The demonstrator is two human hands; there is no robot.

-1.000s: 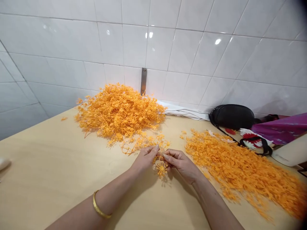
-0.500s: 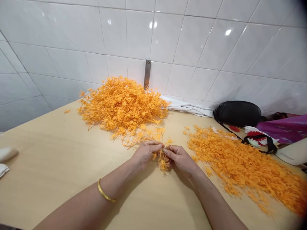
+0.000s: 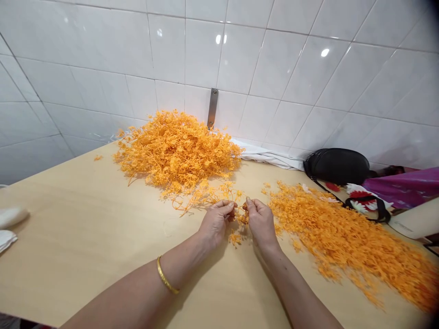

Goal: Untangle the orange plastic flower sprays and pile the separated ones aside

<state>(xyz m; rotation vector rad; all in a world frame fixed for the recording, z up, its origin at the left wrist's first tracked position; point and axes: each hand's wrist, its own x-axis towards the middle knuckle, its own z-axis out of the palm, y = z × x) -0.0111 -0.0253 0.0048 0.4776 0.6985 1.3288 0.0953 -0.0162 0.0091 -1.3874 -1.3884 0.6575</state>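
Observation:
My left hand (image 3: 216,222) pinches a thin stem of an orange plastic flower sprig (image 3: 235,238), thumb against fingers. Just to its right, my right hand (image 3: 261,222) is closed on another bit of the sprig, with small orange blossoms showing under its fingers. A narrow gap lies between the two hands, and part of the sprig is hidden behind the fingers. Behind my hands rises a tangled heap of orange flower sprigs (image 3: 178,151). Off to the right spreads a long, lower pile of loose orange flower pieces (image 3: 343,233).
The wooden table (image 3: 85,237) meets a tiled wall (image 3: 113,41) with a metal bracket (image 3: 213,108). Along the wall lie a white cloth (image 3: 270,153) and a black bag (image 3: 338,165). At far right are a purple bag (image 3: 404,185) and a cream bottle (image 3: 411,221).
My hands have moved slightly apart, the right one turning more upright. The flower that hung between them now shows lower, near the table. The view has shifted a little.

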